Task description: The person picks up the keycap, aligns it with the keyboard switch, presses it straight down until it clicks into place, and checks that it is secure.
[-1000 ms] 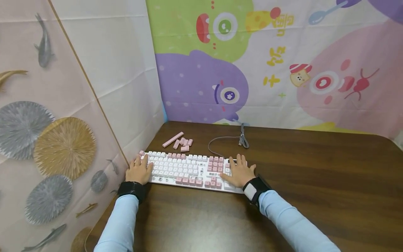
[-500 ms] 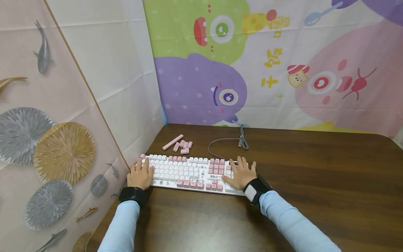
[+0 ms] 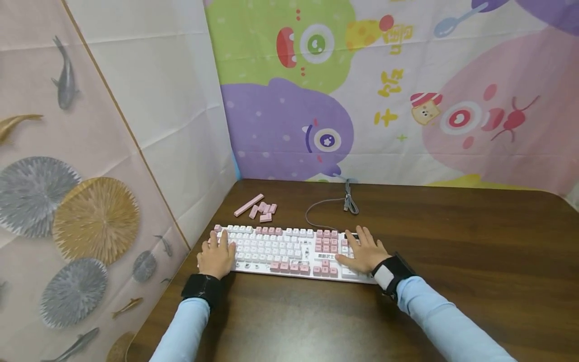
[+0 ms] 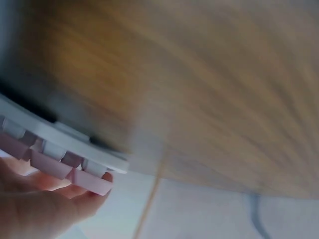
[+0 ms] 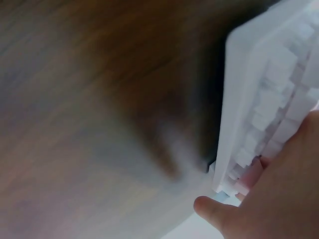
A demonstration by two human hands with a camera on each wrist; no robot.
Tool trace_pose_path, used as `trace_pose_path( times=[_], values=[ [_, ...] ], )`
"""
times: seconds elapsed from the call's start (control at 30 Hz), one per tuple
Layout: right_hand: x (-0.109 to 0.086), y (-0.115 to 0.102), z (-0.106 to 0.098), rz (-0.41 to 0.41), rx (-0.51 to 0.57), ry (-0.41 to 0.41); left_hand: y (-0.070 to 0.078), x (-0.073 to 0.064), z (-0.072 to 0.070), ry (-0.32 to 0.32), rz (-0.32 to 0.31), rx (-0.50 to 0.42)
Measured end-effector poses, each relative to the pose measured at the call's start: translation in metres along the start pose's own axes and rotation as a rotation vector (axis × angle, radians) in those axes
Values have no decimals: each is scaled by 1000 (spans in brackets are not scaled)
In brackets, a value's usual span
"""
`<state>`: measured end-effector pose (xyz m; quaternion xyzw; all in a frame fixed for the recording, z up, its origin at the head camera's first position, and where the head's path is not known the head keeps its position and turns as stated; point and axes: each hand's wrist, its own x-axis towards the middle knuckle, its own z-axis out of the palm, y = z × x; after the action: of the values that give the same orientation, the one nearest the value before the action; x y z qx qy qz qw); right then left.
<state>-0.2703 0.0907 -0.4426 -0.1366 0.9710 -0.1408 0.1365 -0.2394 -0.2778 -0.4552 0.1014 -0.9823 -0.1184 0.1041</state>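
A white and pink keyboard (image 3: 264, 250) lies on the dark wooden table. On its left end rests my left hand (image 3: 216, 259), fingers straight and spread over the keys. My right hand (image 3: 365, 254) lies across the number pad at the other end, its thumb pointing left along the lower keys. In the left wrist view, fingertips of the left hand (image 4: 55, 209) meet pink keys along the keyboard's edge (image 4: 55, 134). The right wrist view shows the white side of the keyboard (image 5: 232, 89) with the right hand (image 5: 284, 194) over the keys.
Behind the keyboard are a long pink keycap (image 3: 249, 205) and several small pink keycaps (image 3: 266, 217). A grey cable (image 3: 350, 204), tied in a bundle, runs from the keyboard's back. A patterned cloth (image 3: 149, 125) hangs at the left and a cartoon cloth (image 3: 289, 120) at the back.
Both hands and the keyboard under them have slid to the right along the table, and the cable's loop has shifted with them. The loose keycaps stay where they were.
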Motion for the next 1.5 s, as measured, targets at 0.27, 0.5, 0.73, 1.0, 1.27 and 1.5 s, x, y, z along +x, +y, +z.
trace_pose_path(
  times=[0.27, 0.5, 0.73, 1.0, 1.27, 1.5],
  values=[
    [-26, 35, -13, -5, 20, -37, 37, -14, -1, -156, 2, 19],
    [-41, 69, -16, -5, 47, -23, 67, -24, 0, -179, 23, 50],
    [-58, 91, -20, -22, 89, 10, 89, -34, 4, -153, 87, 68],
    [-69, 134, -11, -28, 67, 102, 114, -48, 9, -93, 174, 125],
    [-95, 166, -19, -22, 120, 134, 147, -61, 14, -71, 277, 176],
    [-116, 190, -22, 12, 104, 168, 174, -71, 22, -40, 319, 193]
  ],
)
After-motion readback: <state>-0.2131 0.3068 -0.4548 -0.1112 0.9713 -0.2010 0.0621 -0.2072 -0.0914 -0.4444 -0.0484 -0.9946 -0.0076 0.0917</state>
